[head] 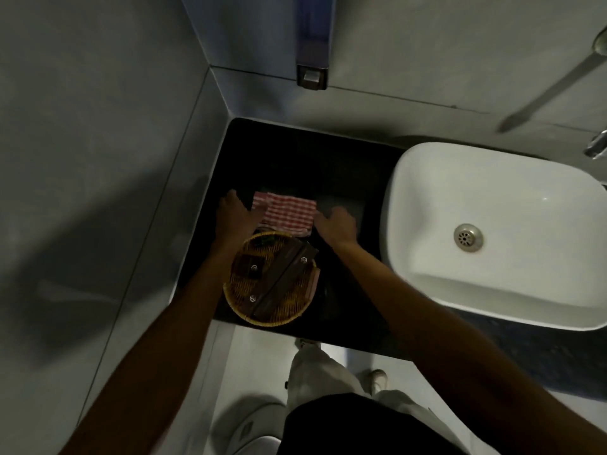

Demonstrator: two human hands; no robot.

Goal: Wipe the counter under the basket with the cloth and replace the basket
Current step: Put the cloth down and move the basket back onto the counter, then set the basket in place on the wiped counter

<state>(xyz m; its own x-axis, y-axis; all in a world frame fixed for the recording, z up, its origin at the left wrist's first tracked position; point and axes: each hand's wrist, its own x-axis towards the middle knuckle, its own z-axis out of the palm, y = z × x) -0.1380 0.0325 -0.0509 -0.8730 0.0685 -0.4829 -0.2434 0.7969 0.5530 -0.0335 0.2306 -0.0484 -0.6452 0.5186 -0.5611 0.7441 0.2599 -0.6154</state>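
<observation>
Your left hand [235,214] and right hand [336,223] lie flat, fingers spread, on either edge of the red-checked cloth [285,213] on the dark counter [295,159], while the woven basket [270,279] (holding dark packets) sits just nearer you, beside the white sink [492,231].

No words or numbers can be read anywhere here. The only marks are small pale hexagon-shaped emblems on the dark packets [277,280] lying in the basket [270,279]: one on the small square packet [250,267], one near each end of the long box. Whatever is inside each emblem is too small and dim to make out.
</observation>
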